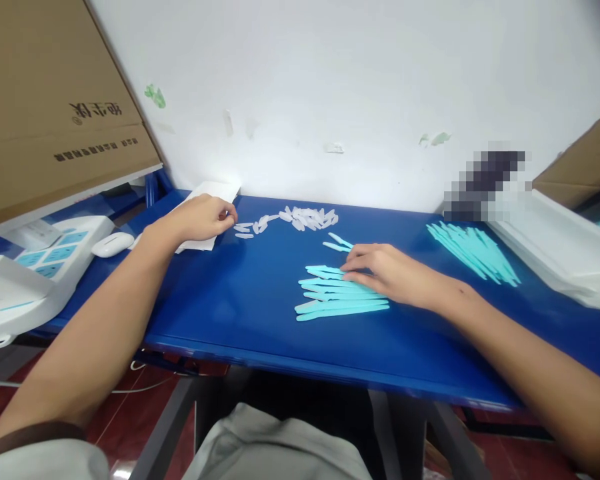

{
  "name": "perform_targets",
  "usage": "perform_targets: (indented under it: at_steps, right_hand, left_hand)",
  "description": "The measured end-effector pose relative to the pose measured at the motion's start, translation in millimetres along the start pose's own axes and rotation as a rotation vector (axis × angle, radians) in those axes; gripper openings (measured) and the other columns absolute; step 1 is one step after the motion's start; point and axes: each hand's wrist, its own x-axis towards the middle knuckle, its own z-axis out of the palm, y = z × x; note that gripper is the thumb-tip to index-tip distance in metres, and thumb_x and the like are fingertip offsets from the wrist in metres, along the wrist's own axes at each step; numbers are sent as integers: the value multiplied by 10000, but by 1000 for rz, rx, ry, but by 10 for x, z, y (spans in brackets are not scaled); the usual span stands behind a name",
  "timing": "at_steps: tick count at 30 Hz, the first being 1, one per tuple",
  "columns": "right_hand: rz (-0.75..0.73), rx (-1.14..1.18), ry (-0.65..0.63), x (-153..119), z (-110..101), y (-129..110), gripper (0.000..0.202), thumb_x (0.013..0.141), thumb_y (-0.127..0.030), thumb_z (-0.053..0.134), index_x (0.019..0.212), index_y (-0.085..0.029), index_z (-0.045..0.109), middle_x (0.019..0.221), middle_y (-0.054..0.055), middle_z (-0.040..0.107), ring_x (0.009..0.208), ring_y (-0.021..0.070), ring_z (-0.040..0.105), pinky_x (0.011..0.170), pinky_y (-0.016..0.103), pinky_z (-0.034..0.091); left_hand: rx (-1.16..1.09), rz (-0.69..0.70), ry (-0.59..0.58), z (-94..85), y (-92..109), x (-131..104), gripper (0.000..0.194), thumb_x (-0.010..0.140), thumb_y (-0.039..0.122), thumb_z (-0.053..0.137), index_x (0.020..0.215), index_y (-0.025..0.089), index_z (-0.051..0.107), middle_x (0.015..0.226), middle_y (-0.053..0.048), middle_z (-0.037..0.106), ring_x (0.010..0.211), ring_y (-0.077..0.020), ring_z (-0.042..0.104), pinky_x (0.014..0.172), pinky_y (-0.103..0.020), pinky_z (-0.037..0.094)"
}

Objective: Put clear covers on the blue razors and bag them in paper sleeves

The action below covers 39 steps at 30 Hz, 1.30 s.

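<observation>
My left hand (200,217) is curled above a white paper sheet (205,243), its fingertips beside the small translucent white caps (307,218). Whether something sits between its thumb and finger I cannot make out. My right hand (385,270) is closed over slim teal eyebrow razors, its fingertips pinching at least one. Two teal razor tips (337,242) stick out past its index finger. Below the fingers, a row of eyebrow razors (343,293) lies side by side, tips to the left, partly covered by the hand.
More teal razors (473,250) lie piled at the right, next to a white tray (560,247). At left are a white power strip (87,233), a white mouse-shaped object (113,245) and a large cardboard box (55,100). A white wall backs the blue table (240,300).
</observation>
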Motion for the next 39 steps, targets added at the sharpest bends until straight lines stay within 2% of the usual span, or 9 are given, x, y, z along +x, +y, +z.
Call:
perform_targets:
  at_steps: [4,13,21,28,34,39]
  right_hand:
    - [57,20,-4,5,20,11,338,987,-359,556,1127,-135,767,1059,134,688,819,209,683,708,341,547]
    - [51,-20,-58,53,-22,-61,351,995,-304,467,1082,-132,761,1065,143,709,920,255,675,812,392,537]
    - [104,1,-78,54,-24,-58,325,983,-312,467,1036,-158,748,1061,120,705,857,222,665,735,346,521]
    - [172,36,-107,63,-38,-42,215,915,-315,553,978,-176,705,1003,96,705,794,204,645,643,307,473]
    - [139,-50,-96,53,-37,-72,175,924,-266,532,947,-169,676,956,87,704,735,184,626,611,290,436]
    - [78,-189,-80,43,-3,-57,192,936,-196,524,1007,-145,695,968,103,712,752,193,644,619,289,426]
  left_hand:
    - [3,29,-26,40,38,17,404,811,388,472,1009,204,773,829,-57,748,770,-235,647,675,-285,400]
    - [11,57,-55,66,25,42,412,839,430,489,1047,209,768,833,-47,739,744,-220,642,649,-285,384]
    - [0,32,-110,69,-134,52,455,784,536,579,1077,244,768,928,-39,750,792,-223,666,687,-288,416]
    - [11,-18,-199,-4,28,-3,563,788,576,581,1180,204,741,990,-64,748,808,-237,674,711,-300,443]
    - [31,-8,-235,11,-6,0,559,786,570,598,1180,202,748,1034,-73,755,859,-237,683,746,-291,468]
    - [21,17,-228,45,-70,28,513,800,520,592,1171,204,752,1023,-63,767,855,-226,693,766,-282,473]
